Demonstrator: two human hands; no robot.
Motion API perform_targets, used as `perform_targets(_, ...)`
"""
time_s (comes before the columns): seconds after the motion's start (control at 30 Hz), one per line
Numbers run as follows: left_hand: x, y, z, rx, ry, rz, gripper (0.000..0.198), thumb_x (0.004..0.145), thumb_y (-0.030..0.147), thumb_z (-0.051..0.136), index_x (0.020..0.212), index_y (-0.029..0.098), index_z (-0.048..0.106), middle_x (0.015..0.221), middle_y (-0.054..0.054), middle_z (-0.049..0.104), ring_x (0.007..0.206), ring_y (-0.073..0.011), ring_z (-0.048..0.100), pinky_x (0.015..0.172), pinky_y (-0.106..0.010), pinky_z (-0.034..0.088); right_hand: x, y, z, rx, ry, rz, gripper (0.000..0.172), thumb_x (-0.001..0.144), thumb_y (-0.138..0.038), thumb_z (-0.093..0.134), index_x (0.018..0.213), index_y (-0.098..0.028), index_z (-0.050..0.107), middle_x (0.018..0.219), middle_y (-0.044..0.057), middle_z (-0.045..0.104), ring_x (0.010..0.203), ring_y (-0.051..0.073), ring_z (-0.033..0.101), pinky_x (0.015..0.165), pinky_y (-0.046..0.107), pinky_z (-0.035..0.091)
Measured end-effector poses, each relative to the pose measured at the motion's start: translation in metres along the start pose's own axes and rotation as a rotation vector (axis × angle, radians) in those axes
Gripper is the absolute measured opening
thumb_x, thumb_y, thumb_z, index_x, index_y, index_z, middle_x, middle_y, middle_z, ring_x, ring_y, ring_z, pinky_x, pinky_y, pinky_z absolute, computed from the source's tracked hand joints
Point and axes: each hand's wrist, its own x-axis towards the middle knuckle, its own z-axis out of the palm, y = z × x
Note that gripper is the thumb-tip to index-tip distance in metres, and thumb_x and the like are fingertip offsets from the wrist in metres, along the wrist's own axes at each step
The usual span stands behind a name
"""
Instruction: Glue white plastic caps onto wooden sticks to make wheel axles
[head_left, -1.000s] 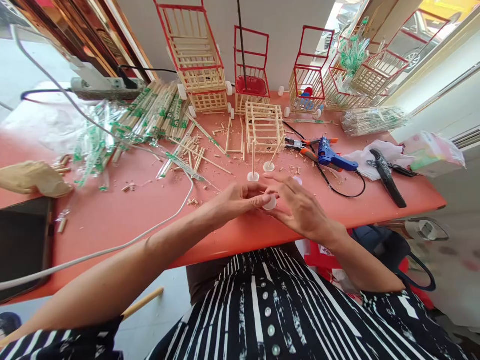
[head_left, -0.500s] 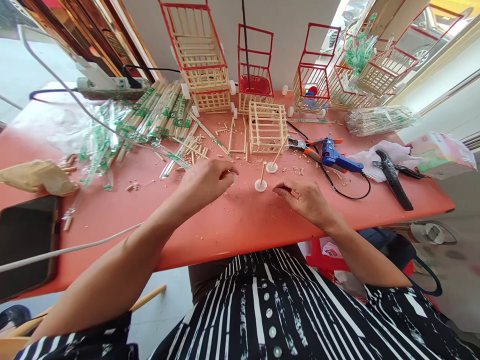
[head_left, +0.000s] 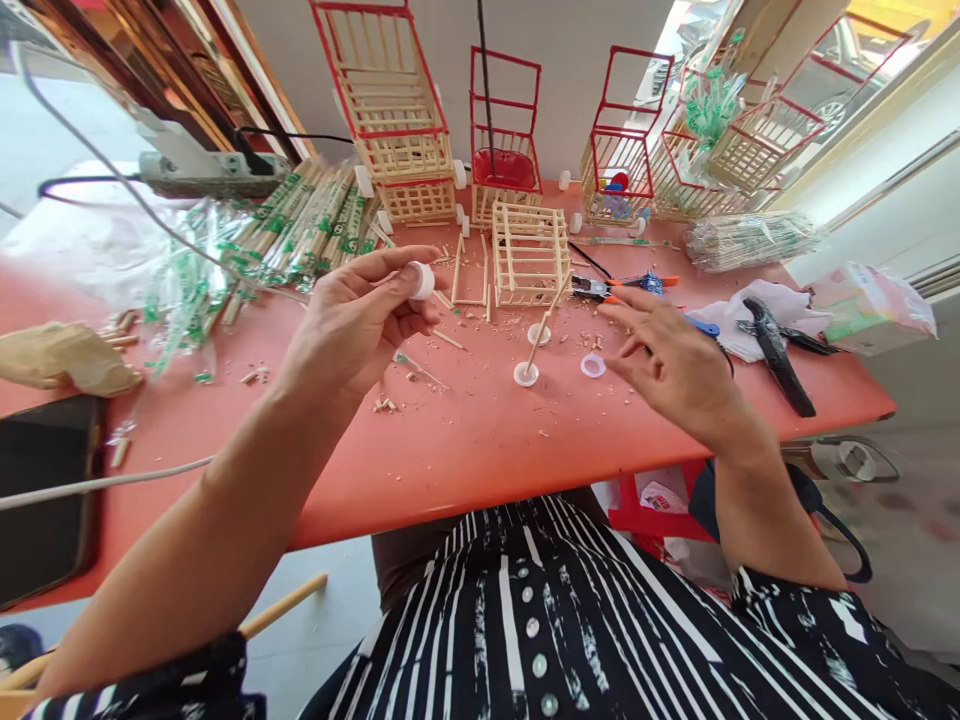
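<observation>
Between thumb and fingers, my left hand (head_left: 364, 315) holds up a white bottle cap (head_left: 422, 281) above the table. My right hand (head_left: 671, 360) is over the table with its fingers apart, and partly covers the blue glue gun (head_left: 703, 326). A translucent cap or ring (head_left: 592, 366) lies just left of my right fingertips. Nearby, a wooden stick (head_left: 538, 342) stands tilted in a white cap (head_left: 526, 375). A second white cap (head_left: 538, 333) sits behind it, with another stick (head_left: 559, 293) leaning from it. Farther back lies a small slatted stick basket (head_left: 531, 256).
Little stick carts with red trim, one (head_left: 619, 180) holding coloured bits, line the wall. Wrapped chopsticks (head_left: 300, 220) pile up at the left. Pliers (head_left: 592, 288), a black clamp-like tool (head_left: 780, 355) and a tissue pack (head_left: 874, 308) lie right. A white cable (head_left: 105, 485) crosses the phone (head_left: 49, 490).
My left hand has risen and turned, now showing the white cap. My right hand has moved right and spread its fingers. The translucent ring now shows on the table.
</observation>
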Motion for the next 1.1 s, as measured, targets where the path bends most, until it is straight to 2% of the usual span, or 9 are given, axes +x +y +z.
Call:
perform_targets(0.1,0.001,-0.002,0.001,-0.117,-0.011,-0.028,0.014,0.081,0.027,0.080,0.095,0.025,0.079,0.086,-0.001,0.076,0.067,-0.0086,0.062,0.059,-0.020,0.058,-0.004,0.032,-0.029,-0.149,0.156,0.187,0.033,0.100,-0.032,0.055,0.130,-0.028,0.068,0.128,0.008,0.072,0.095,0.023,0.072,0.081,0.038,0.061)
perform_targets(0.17,0.000,-0.002,0.004,-0.164,-0.015,-0.050,0.019,0.077,0.020,0.083,0.096,0.023,0.079,0.086,-0.001,0.076,0.070,-0.0088,0.066,0.063,-0.019,0.060,-0.006,0.057,-0.038,-0.278,0.229,0.287,0.029,0.099,-0.033,0.053,0.119,-0.026,0.073,0.114,0.008,0.076,0.096,0.026,0.072,0.088,0.043,0.059)
perform_targets(0.27,-0.004,-0.002,0.009,-0.185,-0.024,-0.029,0.036,0.068,0.010,0.087,0.101,0.019,0.078,0.089,-0.002,0.077,0.073,-0.0096,0.071,0.070,-0.018,0.062,-0.006,0.089,-0.035,-0.389,0.028,0.330,0.042,0.093,-0.036,0.061,0.133,-0.023,0.066,0.126,0.013,0.072,0.116,0.034,0.066,0.101,0.051,0.053)
perform_targets(0.4,-0.005,-0.007,0.011,-0.138,-0.042,0.019,0.041,0.065,0.020,0.093,0.102,0.015,0.075,0.088,-0.003,0.077,0.070,-0.0101,0.072,0.069,-0.021,0.063,0.001,0.106,-0.016,-0.429,-0.214,0.350,0.059,0.091,-0.046,0.064,0.144,-0.022,0.058,0.132,0.016,0.069,0.124,0.039,0.063,0.105,0.055,0.049)
perform_targets(0.53,-0.003,-0.009,0.007,-0.007,-0.061,0.009,0.033,0.076,0.038,0.089,0.099,0.020,0.073,0.090,0.001,0.077,0.066,-0.0077,0.066,0.060,-0.023,0.055,0.013,0.115,-0.011,-0.427,-0.270,0.371,0.062,0.089,-0.051,0.065,0.142,-0.020,0.058,0.127,0.017,0.072,0.117,0.041,0.065,0.097,0.054,0.051)
perform_targets(0.63,-0.005,-0.005,0.007,0.050,-0.068,0.018,0.028,0.081,0.042,0.085,0.096,0.023,0.072,0.090,0.002,0.075,0.069,-0.0081,0.063,0.061,-0.025,0.051,0.018,0.122,-0.013,-0.372,-0.284,0.314,0.052,0.087,-0.050,0.069,0.128,-0.019,0.065,0.113,0.015,0.075,0.105,0.037,0.069,0.089,0.048,0.054)
perform_targets(0.8,-0.010,0.002,0.009,0.105,-0.034,0.148,0.027,0.084,0.047,0.080,0.096,0.025,0.069,0.093,0.000,0.072,0.071,-0.0103,0.061,0.066,-0.032,0.049,0.012,0.123,-0.017,-0.405,-0.096,0.284,0.042,0.085,-0.036,0.073,0.124,-0.021,0.066,0.116,0.014,0.072,0.104,0.034,0.068,0.088,0.046,0.053)
perform_targets(1.0,-0.021,0.009,0.016,0.146,0.045,0.413,0.034,0.085,0.055,0.075,0.097,0.024,0.066,0.086,0.003,0.068,0.068,-0.0089,0.055,0.065,-0.029,0.048,-0.002,0.108,-0.035,-0.395,0.321,0.384,0.043,0.084,-0.024,0.078,0.124,-0.018,0.066,0.119,0.020,0.070,0.110,0.036,0.064,0.093,0.046,0.050)
perform_targets(1.1,-0.040,0.020,0.023,0.081,-0.089,0.593,0.033,0.084,0.048,0.081,0.100,0.022,0.068,0.086,0.003,0.070,0.066,-0.0094,0.059,0.062,-0.028,0.049,-0.012,0.095,-0.041,-0.405,0.480,0.375,0.042,0.084,-0.022,0.077,0.124,-0.017,0.066,0.117,0.021,0.069,0.109,0.035,0.063,0.094,0.046,0.048)
